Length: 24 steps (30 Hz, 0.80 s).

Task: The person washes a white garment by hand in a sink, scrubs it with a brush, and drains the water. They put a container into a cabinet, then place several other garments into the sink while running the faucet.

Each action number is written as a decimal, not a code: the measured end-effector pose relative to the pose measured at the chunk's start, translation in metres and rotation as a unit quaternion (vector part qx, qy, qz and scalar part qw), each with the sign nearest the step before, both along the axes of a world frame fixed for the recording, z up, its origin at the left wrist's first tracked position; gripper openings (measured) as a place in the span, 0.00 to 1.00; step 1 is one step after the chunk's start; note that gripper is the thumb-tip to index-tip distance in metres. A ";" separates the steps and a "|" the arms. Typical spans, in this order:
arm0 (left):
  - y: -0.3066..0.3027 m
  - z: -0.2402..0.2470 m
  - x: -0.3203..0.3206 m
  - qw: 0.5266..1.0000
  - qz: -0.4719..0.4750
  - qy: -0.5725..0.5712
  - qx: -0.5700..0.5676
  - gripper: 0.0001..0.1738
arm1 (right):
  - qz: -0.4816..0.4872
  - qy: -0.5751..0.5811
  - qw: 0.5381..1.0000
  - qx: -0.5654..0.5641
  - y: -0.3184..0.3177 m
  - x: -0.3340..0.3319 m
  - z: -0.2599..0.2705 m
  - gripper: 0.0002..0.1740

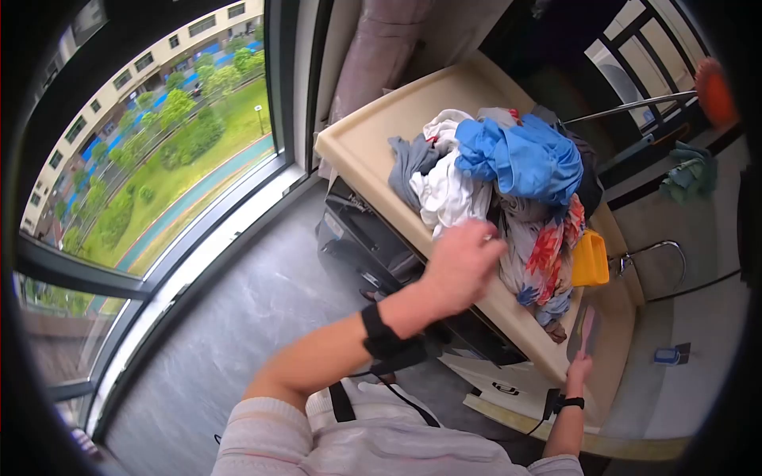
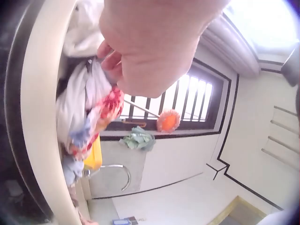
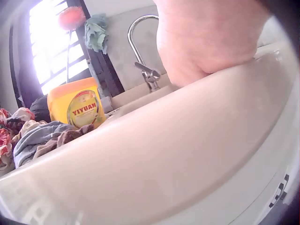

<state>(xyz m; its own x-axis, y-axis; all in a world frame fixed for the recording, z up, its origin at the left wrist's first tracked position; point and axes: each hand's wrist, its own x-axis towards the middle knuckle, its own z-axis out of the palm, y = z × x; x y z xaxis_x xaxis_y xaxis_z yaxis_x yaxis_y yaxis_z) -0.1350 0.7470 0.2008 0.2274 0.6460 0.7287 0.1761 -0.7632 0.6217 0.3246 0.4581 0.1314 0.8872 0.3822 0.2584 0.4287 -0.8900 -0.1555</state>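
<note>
In the head view my left hand (image 1: 464,266) is over the front rim of the beige laundry sink, with its fingers curled beside the heaped clothes. The left wrist view shows its fingers (image 2: 111,61) close to a pale garment (image 2: 82,91); I cannot tell whether they pinch any cloth. My right hand (image 1: 579,371) is at the right end of the sink and grips the handle of a pink brush (image 1: 586,329), which points toward the basin. Blue (image 1: 524,159), white (image 1: 444,186) and red-flowered (image 1: 552,250) clothes lie piled on the counter. In the right wrist view the sink wall hides the right fingers.
A yellow YIYUAN container (image 3: 77,103) stands beside the clothes. Behind it rises a chrome faucet (image 3: 140,51). The sink's pale rim (image 1: 397,103) runs around the pile. A black appliance (image 1: 373,230) stands beneath the counter. A large window (image 1: 159,159) is at the left.
</note>
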 end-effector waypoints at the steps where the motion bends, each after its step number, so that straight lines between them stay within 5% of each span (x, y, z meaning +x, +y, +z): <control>1: 0.013 0.002 -0.015 0.999 0.030 0.012 0.012 0.18 | -0.006 -0.015 1.000 -0.010 0.003 -0.009 0.001 0.17; 3: 0.031 0.000 -0.027 0.995 0.057 0.082 0.032 0.25 | -0.021 -0.032 0.999 -0.023 0.009 -0.027 0.004 0.16; 6: 0.057 -0.001 -0.047 0.967 0.095 0.217 -0.093 0.43 | -0.075 -0.029 0.996 -0.038 0.014 -0.042 0.007 0.16; 10: 0.060 -0.001 -0.037 0.952 0.092 0.278 -0.093 0.50 | -0.097 -0.034 0.994 -0.020 0.013 -0.040 0.002 0.16; 17: 0.084 -0.007 -0.032 0.964 0.013 0.250 -0.090 0.43 | -0.087 -0.044 0.995 -0.017 0.017 -0.054 0.007 0.16; 24: 0.095 0.012 0.009 0.991 0.047 0.121 -0.004 0.31 | -0.106 -0.046 0.993 -0.031 0.020 -0.059 0.008 0.15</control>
